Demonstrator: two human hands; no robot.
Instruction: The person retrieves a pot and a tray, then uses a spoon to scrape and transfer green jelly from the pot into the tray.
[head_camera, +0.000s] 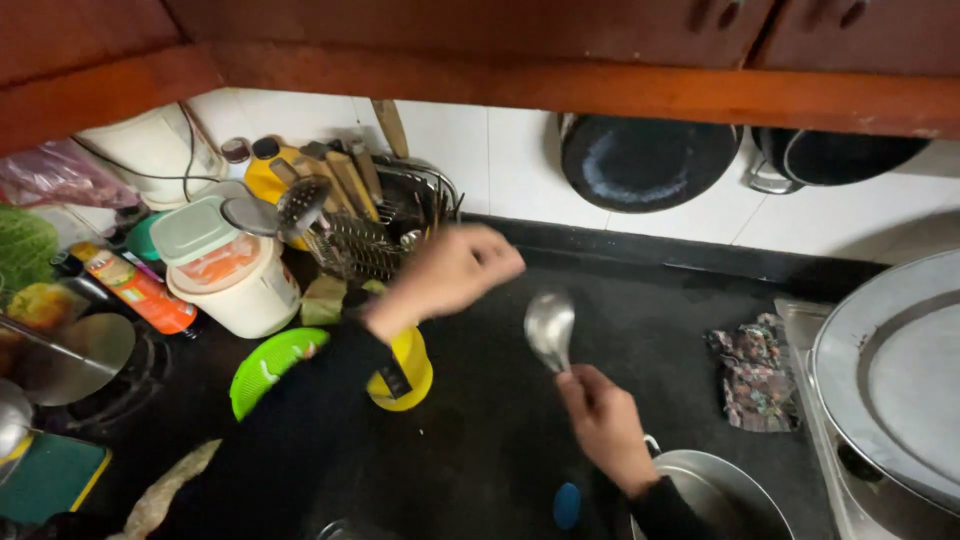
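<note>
A person stands at a dark kitchen surface (620, 330). The right hand (605, 425) grips a steel ladle (550, 328) by its handle, bowl raised over the surface. The left hand (455, 268), fingers loosely curled and holding nothing, reaches toward the utensil rack (365, 240), above a yellow cup (405, 370).
</note>
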